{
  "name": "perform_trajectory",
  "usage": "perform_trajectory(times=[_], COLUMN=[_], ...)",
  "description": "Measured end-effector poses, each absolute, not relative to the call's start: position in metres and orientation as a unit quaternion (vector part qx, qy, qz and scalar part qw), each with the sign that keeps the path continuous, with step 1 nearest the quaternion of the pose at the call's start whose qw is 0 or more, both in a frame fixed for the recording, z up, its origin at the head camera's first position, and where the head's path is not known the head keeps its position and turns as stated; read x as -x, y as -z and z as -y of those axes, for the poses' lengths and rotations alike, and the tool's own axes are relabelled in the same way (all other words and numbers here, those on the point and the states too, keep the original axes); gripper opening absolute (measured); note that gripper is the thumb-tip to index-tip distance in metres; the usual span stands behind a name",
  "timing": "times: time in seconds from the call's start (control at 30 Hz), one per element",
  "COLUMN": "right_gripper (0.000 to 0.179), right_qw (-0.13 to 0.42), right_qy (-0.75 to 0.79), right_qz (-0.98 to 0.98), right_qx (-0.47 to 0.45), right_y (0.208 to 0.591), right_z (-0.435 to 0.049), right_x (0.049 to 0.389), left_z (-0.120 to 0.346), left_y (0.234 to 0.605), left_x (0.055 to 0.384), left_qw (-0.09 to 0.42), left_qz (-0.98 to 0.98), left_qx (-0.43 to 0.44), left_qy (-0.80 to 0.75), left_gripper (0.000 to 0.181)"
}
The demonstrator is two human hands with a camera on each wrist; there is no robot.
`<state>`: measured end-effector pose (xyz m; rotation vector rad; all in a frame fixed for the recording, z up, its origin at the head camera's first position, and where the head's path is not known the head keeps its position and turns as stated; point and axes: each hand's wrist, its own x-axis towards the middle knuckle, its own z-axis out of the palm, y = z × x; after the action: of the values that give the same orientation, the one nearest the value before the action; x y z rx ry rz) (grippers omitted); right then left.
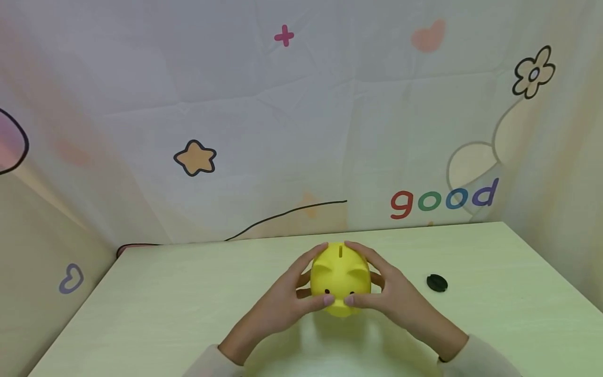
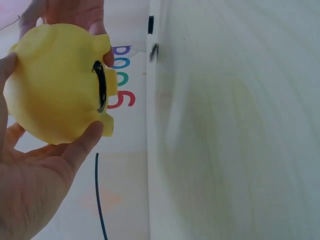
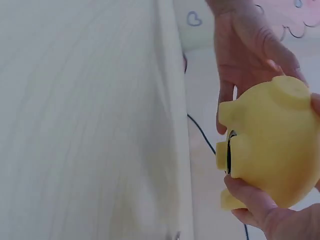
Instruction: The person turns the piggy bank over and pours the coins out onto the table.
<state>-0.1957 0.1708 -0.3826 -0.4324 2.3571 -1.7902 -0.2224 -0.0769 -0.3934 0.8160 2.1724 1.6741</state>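
A yellow piggy bank is held above the table between both hands, its snout toward me and the coin slot on top. The left hand grips its left side, thumb by the snout and fingers spread along the side. On the opposite side the right hand grips it in the same way. Both wrist views show a dark round opening in its underside, between the feet. A black oval cap lies on the table to the right of the right hand.
The pale table reaches back to a printed cloth that hangs behind it and along the sides. In the left wrist view, a small greyish thing is on the table near a black one; its kind is unclear.
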Motion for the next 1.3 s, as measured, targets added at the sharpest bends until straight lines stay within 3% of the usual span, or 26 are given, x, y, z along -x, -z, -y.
perform_trajectory(times=[0.17, 0.37, 0.67, 1.07, 1.3], right_gripper=[0.079, 0.069, 0.061, 0.082, 0.084], right_qw=[0.143, 0.184, 0.199, 0.116, 0.005], right_qy=[0.703, 0.761, 0.78, 0.661, 0.534], right_qz=[-0.69, -0.618, -0.589, -0.739, -0.833], right_qx=[0.096, 0.074, 0.068, 0.057, 0.142], right_y=[0.382, 0.389, 0.395, 0.383, 0.387], right_z=[-0.174, -0.176, -0.177, -0.167, -0.165], right_x=[0.2, 0.203, 0.203, 0.195, 0.19], left_z=[0.073, 0.07, 0.068, 0.069, 0.072], left_y=[0.389, 0.386, 0.384, 0.386, 0.39], left_x=[0.224, 0.224, 0.225, 0.223, 0.223], left_qw=[0.122, 0.098, 0.09, 0.118, 0.16], left_qz=[-0.754, -0.768, -0.771, -0.779, -0.761], left_qx=[-0.27, -0.259, -0.257, -0.25, -0.261], left_qy=[-0.586, -0.578, -0.576, -0.563, -0.573], left_gripper=[0.07, 0.063, 0.059, 0.068, 0.086])
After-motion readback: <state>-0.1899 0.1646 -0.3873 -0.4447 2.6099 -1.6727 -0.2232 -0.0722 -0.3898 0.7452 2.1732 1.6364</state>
